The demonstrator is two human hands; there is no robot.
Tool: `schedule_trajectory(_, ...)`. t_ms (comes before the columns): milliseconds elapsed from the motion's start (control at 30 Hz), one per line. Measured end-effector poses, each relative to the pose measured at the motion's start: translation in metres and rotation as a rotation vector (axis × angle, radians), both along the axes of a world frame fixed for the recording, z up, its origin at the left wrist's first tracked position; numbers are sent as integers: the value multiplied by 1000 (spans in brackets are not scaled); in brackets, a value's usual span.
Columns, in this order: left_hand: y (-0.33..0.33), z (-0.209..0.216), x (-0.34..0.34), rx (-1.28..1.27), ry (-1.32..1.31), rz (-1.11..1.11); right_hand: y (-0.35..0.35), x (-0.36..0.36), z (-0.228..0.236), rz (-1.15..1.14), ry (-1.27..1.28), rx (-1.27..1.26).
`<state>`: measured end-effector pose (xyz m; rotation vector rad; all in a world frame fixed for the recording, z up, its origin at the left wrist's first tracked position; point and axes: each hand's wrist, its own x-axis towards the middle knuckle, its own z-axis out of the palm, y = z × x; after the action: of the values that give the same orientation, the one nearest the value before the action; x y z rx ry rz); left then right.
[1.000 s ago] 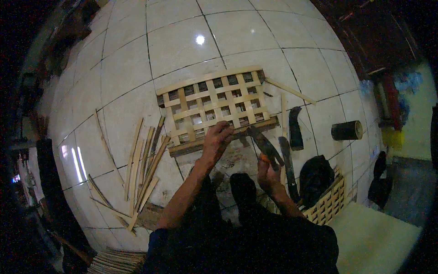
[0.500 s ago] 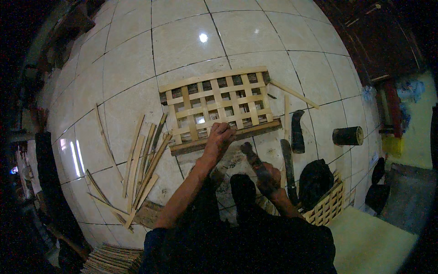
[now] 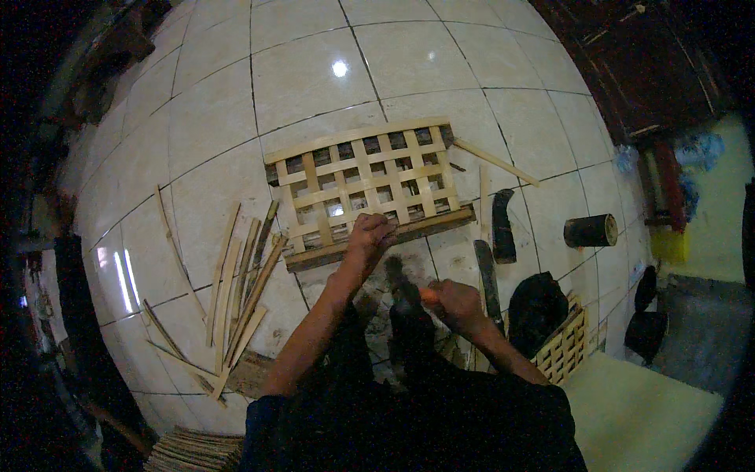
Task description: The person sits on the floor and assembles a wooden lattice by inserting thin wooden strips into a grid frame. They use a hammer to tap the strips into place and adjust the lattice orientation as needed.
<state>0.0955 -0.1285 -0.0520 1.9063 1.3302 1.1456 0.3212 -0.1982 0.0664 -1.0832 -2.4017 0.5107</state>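
Note:
A lattice panel of woven pale bamboo strips (image 3: 358, 140) lies on the tiled floor, resting over dark wooden bars. At its near edge, my left hand (image 3: 370, 238) has its fingers pinched together against the bar (image 3: 432, 226); whatever is between them is too small to make out. My right hand (image 3: 460, 304) is closed round the orange handle of a hammer (image 3: 430, 296). The dark hammer head (image 3: 395, 269) is blurred and sits just below the left hand, near my knees, apart from the panel.
Loose bamboo strips (image 3: 224, 275) lie to the left. On the right are a curved dark blade (image 3: 503, 228), a long knife (image 3: 487, 275), a dark cylinder (image 3: 590, 231), a black bag (image 3: 537, 311) and another lattice piece (image 3: 562, 350). A strip stack (image 3: 193, 450) stands at lower left.
The hammer has swung left and toward me, its head now nearer the left hand's wrist and its orange handle showing. My left hand stays pinched at the panel edge. The whole view has shifted slightly.

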Motion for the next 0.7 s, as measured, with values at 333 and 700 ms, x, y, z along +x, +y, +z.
schedule_trajectory(333, -5, -42, -4, -659, -980, -232, 30, -2, -15, -529, 121, -524)
schedule_trajectory(700, 1, 7, -5, 9, 122, -57, 36, -18, -32, -587, 91, -495)
